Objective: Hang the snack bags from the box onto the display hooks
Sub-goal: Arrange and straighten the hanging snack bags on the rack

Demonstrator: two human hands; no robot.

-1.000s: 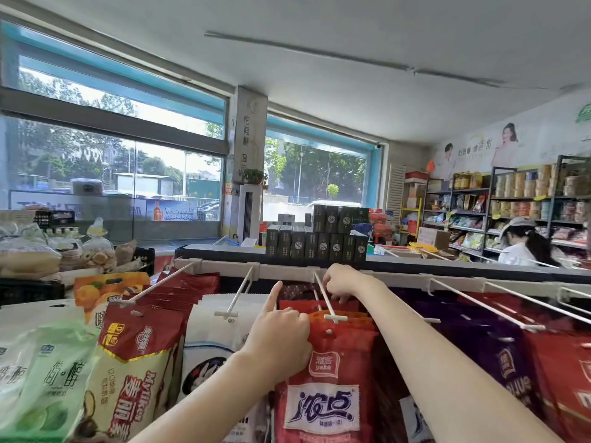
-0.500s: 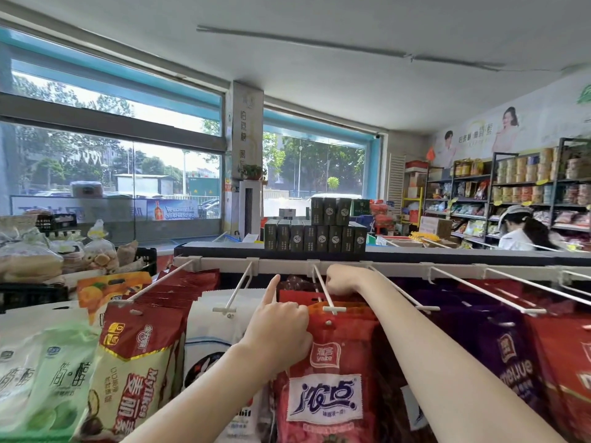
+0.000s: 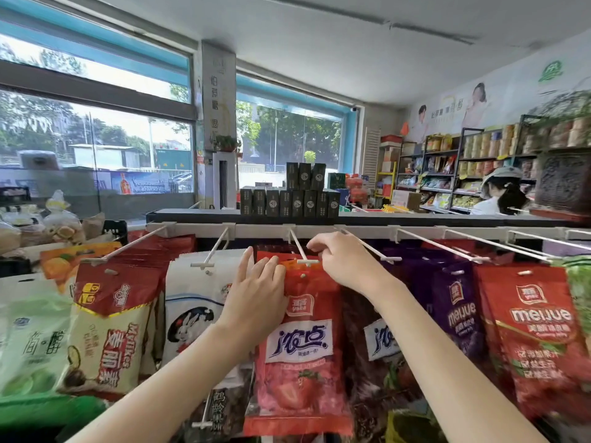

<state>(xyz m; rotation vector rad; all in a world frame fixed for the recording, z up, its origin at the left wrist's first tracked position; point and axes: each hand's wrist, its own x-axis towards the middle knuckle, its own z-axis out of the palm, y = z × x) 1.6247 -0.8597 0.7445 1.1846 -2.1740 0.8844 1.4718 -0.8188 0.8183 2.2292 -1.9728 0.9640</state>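
Left hand [image 3: 256,292] pinches the glossy red strawberry snack bag [image 3: 300,346] by its top-left corner; right hand [image 3: 342,263] grips the top edge w/ fingers closed, steadying its hole at the white wire display hook [image 3: 302,251] tip (box unseen).

I am reading "yake" on the little white square of the red strawberry bag [image 3: 299,340] in front of me. I am seeing "meijue" on the purple bag [image 3: 455,311] and on the red bag [image 3: 540,318] beside it. The cream and red bag [image 3: 112,334] is saying "Mylikes".
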